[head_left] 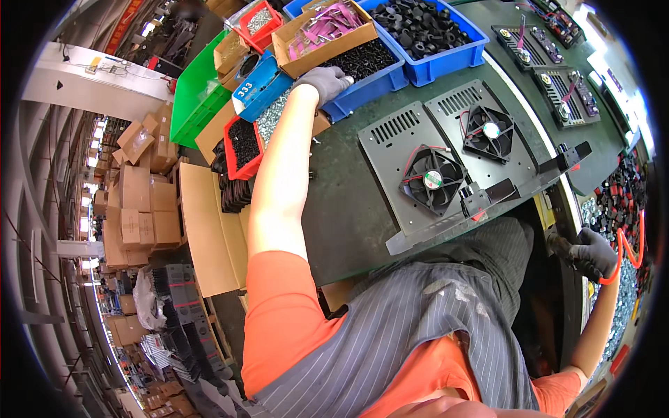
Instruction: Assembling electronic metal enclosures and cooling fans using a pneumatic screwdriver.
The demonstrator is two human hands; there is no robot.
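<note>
Gray-gloved left hand (324, 83) at blue plastic bin (371, 95) of small black parts (361, 60), finger grip unclear, gray-gloved right hand (594, 255) gripping dark cylindrical tool (559, 245), square black fans (433, 179) on slotted metal panels (382, 161)

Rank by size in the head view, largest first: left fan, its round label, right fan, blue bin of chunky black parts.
1. Blue bin
2. Left fan and right fan: left looks slightly larger, but nearness makes it unsure
3. Round label
</note>
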